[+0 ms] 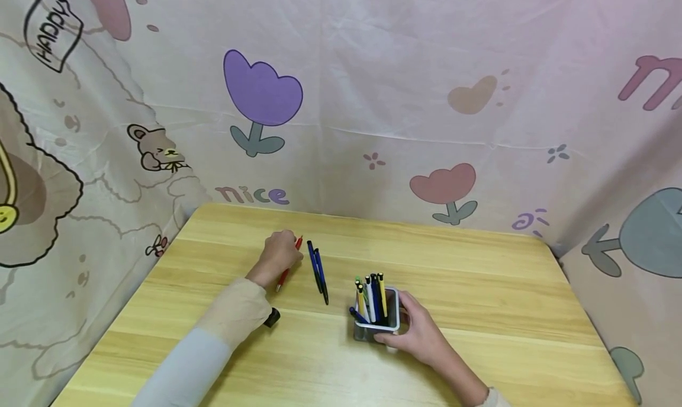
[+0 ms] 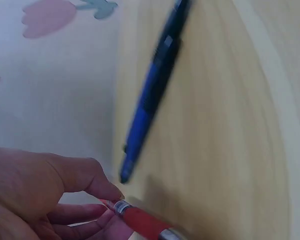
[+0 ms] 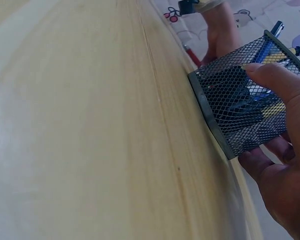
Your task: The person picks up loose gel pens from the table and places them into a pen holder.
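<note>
My left hand (image 1: 279,256) is over a red pen (image 2: 147,223) on the left part of the table. Thumb and fingers pinch one end of it in the left wrist view. Just right of that hand, two blue-and-black pens (image 1: 322,276) lie side by side, close together. My right hand (image 1: 421,333) grips a dark wire-mesh pen holder (image 3: 225,107) from its right side, thumb along the near wall and fingers round the other side. Several pens (image 1: 377,297) stand in the holder, with yellow, white and blue barrels; a blue one leans over its left corner.
The wooden table (image 1: 479,276) ends at the back against a hanging cloth (image 1: 362,111) printed with flowers and words. More cloth hangs along the left and right sides. A small black block (image 1: 272,317) sits at the left wrist, below the sleeve cuff.
</note>
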Motion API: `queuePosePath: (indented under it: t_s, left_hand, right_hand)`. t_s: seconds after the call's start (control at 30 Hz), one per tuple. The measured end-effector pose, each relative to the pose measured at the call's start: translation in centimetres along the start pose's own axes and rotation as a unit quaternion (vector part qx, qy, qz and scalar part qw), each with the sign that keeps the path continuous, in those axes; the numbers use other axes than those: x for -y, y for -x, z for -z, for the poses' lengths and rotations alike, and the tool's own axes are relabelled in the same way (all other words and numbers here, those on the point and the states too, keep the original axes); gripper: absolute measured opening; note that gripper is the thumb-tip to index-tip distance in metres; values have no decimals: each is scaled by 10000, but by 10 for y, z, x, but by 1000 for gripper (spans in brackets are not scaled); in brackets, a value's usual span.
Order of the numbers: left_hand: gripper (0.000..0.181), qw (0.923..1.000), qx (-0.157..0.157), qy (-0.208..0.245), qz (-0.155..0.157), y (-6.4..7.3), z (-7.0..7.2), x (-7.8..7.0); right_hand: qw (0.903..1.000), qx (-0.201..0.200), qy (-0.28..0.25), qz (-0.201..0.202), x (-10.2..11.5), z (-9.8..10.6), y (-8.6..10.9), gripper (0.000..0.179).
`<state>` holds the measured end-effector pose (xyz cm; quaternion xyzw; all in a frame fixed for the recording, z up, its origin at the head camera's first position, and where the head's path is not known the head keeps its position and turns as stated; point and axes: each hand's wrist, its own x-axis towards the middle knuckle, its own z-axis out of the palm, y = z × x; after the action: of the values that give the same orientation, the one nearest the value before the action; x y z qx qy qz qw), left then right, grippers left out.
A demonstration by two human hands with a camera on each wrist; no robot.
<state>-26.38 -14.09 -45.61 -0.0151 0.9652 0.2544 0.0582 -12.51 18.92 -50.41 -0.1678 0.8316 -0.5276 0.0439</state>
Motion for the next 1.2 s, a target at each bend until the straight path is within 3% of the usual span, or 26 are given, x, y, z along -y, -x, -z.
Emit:
queuePosePath:
  t_s: [0.2,0.4,0.6,0.97,1.2]
  left_hand:
    - [37,9977,-312,310,-524,13,10,-20]
    - [42,9934,-395,644,-862,32,23,-50]
    - [41,9877,-515,642,-1328,51,30,-72]
    - [31,9646,-600,1474,-2104,80,40,-105]
    - [24,9385,-556,2325,-2493,96,45,-118]
  right_hand:
    - [10000,2,12,-39,1,0,0,82]
    - [10000,-6,3,7,1,0,-1,81]
    - [10000,13,-40,-22,1,0,-1,82]
    - [9999,-32,118,-73,0,0,0,81]
    - [9998,-8,155,-80,0,0,0,81]
